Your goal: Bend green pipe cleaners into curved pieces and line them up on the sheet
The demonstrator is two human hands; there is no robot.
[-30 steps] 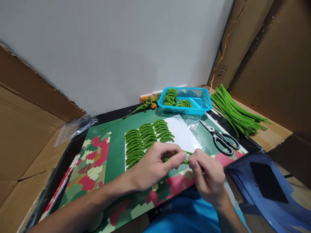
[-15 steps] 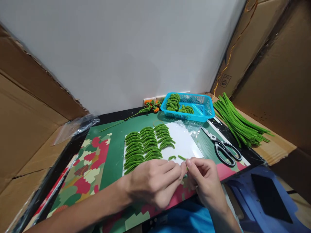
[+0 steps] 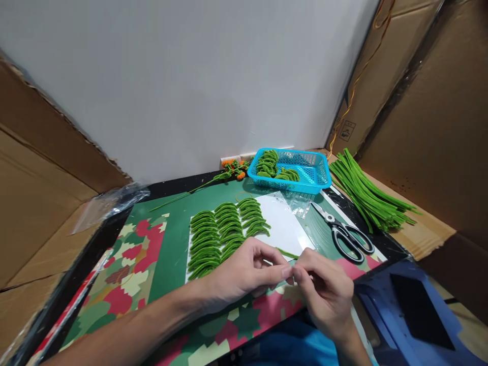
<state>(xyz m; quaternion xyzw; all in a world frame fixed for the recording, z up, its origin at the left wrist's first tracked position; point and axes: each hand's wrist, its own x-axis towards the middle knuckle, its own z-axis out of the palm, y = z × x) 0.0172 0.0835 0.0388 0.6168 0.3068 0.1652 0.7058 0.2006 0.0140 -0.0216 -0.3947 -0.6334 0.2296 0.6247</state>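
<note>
My left hand point(image 3: 263, 267) and my right hand point(image 3: 324, 284) meet fingertip to fingertip over the front of the mat. Both are closed in a pinch on a short green pipe cleaner point(image 3: 286, 252); its thin end shows behind the right fingers, while the part at the fingertips is mostly hidden. Just beyond the left hand, curved green pipe-cleaner pieces point(image 3: 230, 222) lie in three columns on a white sheet point(image 3: 284, 216). Black-and-grey scissors point(image 3: 339, 229) rest to the right of my right hand, blades slightly apart.
At the back stands a blue basket point(image 3: 314, 175) with bent green pieces inside. A bundle of long green pipe cleaners point(image 3: 371, 195) lies right of it. Orange-and-green stems point(image 3: 229, 170) sit left of the basket. Cardboard point(image 3: 412, 101) and a white wall point(image 3: 171, 91) enclose the table.
My left hand has turned, its thumb and fingers now spread into a loop while still meeting the right fingertips. Both hands sit slightly lower. The view has shifted a little.
</note>
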